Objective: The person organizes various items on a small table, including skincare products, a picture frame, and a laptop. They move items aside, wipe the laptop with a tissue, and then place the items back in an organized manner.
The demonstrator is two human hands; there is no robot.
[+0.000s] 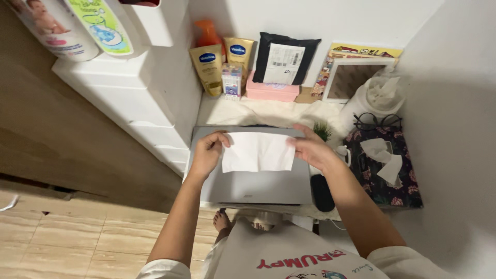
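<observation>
The left hand (pixel 206 153) and right hand (pixel 312 150) each pinch an upper corner of a white tissue (pixel 258 152) stretched over the closed grey laptop (pixel 253 183), and a harder sideways pull would likely tear the thin sheet or slip a corner free

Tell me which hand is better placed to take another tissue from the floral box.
Right, probably: the right hand is beside the floral tissue box; the left hand is across the laptop.
</observation>
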